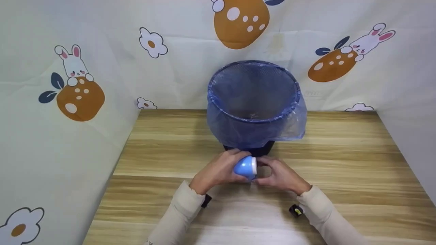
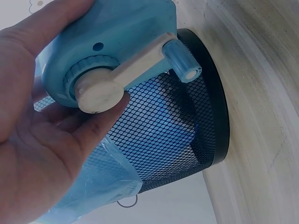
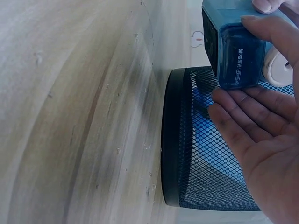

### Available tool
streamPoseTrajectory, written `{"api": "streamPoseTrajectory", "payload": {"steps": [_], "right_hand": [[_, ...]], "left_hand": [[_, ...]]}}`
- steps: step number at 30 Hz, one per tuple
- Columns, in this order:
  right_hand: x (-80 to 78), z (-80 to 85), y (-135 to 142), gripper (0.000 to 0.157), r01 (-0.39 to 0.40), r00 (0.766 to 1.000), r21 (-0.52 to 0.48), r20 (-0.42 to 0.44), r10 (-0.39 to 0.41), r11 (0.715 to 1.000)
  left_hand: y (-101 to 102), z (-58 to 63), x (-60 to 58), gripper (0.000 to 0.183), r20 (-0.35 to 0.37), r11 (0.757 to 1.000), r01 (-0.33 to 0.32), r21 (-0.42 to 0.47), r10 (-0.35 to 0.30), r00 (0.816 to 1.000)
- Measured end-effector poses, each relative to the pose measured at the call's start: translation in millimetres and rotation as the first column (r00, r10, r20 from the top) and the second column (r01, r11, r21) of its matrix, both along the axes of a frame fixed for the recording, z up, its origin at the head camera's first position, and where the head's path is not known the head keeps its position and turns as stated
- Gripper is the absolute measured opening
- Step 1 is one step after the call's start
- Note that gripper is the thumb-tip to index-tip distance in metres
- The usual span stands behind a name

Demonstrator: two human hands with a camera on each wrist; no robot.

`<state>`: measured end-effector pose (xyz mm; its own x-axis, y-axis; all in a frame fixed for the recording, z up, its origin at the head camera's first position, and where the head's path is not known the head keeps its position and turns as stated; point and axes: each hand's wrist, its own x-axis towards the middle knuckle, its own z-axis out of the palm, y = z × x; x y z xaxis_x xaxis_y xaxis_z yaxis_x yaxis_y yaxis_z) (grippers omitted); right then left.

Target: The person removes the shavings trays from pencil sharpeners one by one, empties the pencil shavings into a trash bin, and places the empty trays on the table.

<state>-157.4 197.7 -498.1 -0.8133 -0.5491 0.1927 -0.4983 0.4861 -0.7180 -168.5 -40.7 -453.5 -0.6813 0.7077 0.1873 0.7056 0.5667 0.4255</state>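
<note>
A blue pencil sharpener [image 1: 243, 166] is held up in front of the bin. My left hand [image 1: 219, 170] grips its body, the thumb over one side and the fingers under it. In the left wrist view its white crank [image 2: 140, 65] ends in a blue knob [image 2: 181, 60]. My right hand [image 1: 281, 173] is at the other end. In the right wrist view the thumb and fingertips take the dark see-through drawer [image 3: 240, 56] between them, the thumb at its upper edge and the fingers below. What the drawer contains cannot be made out.
A black mesh bin [image 2: 163, 135] stands just beyond the hands on the wooden table [image 1: 163, 153]. A blue plastic bag [image 1: 252, 131] lines it and hangs over its rim. Behind is a patterned cloth wall [image 1: 184, 78] with rabbits and flowers.
</note>
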Motion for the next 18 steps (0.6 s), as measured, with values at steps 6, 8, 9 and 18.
{"api": "streamPoseTrajectory", "payload": {"steps": [6,8,9,18], "right_hand": [[-0.1,-0.4,0.0,0.055,0.002,1.0,0.011,-0.007,-0.002,1.0],[0.0,-0.5,0.2,0.054,0.005,1.0,0.014,-0.013,-0.004,1.0],[0.1,-0.5,0.4,0.054,0.003,1.0,0.015,-0.016,-0.003,1.0],[-0.4,-3.4,1.7,0.054,-0.006,1.0,-0.003,-0.016,0.006,1.0]], "left_hand": [[-0.6,0.2,0.2,0.066,0.001,1.0,0.007,0.001,-0.007,1.0],[-0.6,0.5,0.2,0.066,0.002,1.0,0.01,0.002,-0.01,1.0],[-0.5,0.7,0.4,0.066,0.0,1.0,0.011,0.002,-0.011,1.0],[-1.3,-0.1,0.5,0.066,0.007,1.0,0.012,-0.014,-0.012,1.0]]}}
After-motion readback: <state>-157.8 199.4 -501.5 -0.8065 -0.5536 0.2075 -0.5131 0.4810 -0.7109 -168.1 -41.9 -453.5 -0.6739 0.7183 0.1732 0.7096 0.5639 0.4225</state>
